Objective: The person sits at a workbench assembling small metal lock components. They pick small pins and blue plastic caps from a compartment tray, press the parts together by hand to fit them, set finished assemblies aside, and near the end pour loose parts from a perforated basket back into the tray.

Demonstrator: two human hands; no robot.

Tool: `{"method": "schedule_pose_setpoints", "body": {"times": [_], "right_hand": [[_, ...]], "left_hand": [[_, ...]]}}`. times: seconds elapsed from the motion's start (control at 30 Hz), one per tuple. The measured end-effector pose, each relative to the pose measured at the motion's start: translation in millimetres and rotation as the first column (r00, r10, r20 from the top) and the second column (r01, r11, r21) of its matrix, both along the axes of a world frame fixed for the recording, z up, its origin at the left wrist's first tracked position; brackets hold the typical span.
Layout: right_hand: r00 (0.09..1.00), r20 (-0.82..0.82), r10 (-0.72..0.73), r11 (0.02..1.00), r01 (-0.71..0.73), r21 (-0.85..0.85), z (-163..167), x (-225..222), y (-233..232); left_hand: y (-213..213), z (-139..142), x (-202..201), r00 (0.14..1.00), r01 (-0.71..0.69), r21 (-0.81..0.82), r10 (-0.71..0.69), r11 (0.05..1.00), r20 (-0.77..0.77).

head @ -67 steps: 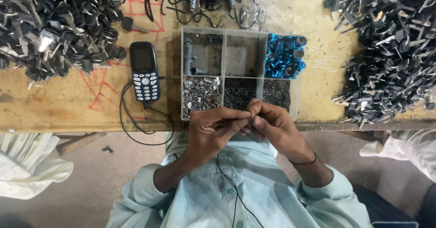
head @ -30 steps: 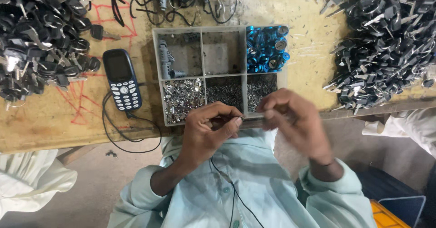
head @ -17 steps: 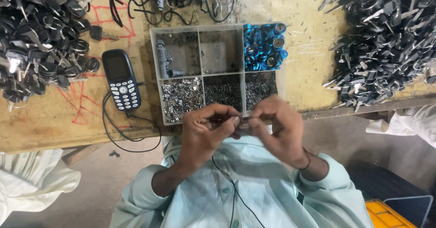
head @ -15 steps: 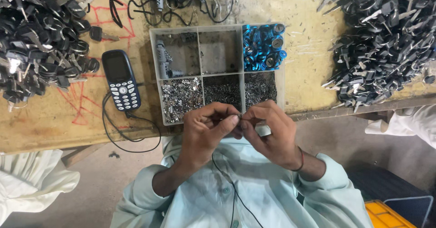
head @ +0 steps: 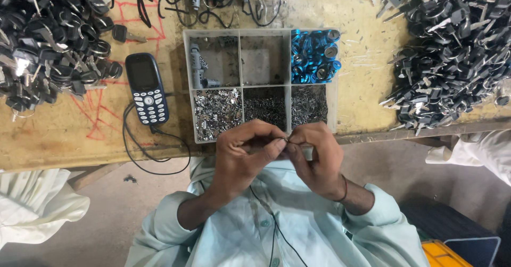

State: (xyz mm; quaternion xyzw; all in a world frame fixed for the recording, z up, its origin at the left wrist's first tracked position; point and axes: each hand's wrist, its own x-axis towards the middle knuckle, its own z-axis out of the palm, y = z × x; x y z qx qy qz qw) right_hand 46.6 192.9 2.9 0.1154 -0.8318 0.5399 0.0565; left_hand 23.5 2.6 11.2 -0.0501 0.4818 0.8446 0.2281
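In the middle of the frame, just below the tabletop edge, the left hand (head: 246, 152) and the right hand (head: 315, 158) meet fingertip to fingertip. Between them is a small metal part (head: 285, 139), too small to tell what it is; both hands have a pinching grip on it.

Directly above the hands lies a clear plastic tray (head: 238, 83) with six compartments. The three lower ones hold small silver metal pieces, the upper right one holds blue rings (head: 314, 55), the upper left one a few grey cylinders, and the upper middle one is almost bare.

To the left of the tray lies a dark push-button phone (head: 147, 89) with a black cable (head: 139, 152) looping below it. Red marks are drawn on the wooden tabletop (head: 367, 75) near the phone. Piles of black-headed keys fill the upper left corner (head: 45, 38) and the upper right corner (head: 452, 49).
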Motion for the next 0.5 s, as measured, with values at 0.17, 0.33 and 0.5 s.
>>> {"method": "schedule_pose_setpoints", "body": {"times": [0.17,0.33,0.5], "right_hand": [[0.917,-0.26,0.301,0.942,-0.245,0.228,-5,-12,16],[0.923,0.251,0.291,0.955,-0.294,-0.028,40,-59,-1],[0.876,-0.061,0.479,0.771,-0.386,0.506,43,-145,-75]], "left_hand": [[-16,-2,-4,0.976,0.072,-0.31,-0.132,0.948,-0.175],[-34,-12,-6,0.977,0.165,0.046,-0.17,0.985,0.131],[-40,-23,-1,0.989,0.103,0.136,-0.116,0.985,0.09]]}}
